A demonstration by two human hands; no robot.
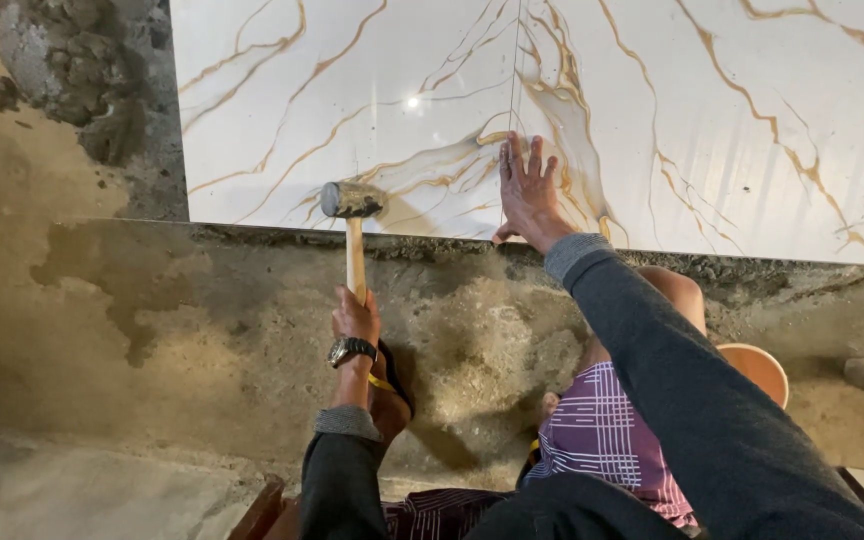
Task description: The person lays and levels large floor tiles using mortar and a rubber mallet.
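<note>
My left hand [355,316] grips the wooden handle of a rubber mallet [352,201], whose dark head rests on or just above the near edge of a white marble-look tile [282,110] with gold veins. My right hand [527,190] lies flat, fingers spread, on the joint between that tile and the neighbouring tile [752,130] to the right. A wristwatch sits on my left wrist. Both arms wear dark sleeves.
Wet grey mortar [82,90] is heaped at the tiles' far left corner. Bare damp concrete floor [152,330] runs along the tiles' near edge. An orange bowl rim [762,365] shows by my right knee. My sandalled foot [392,395] rests on the concrete.
</note>
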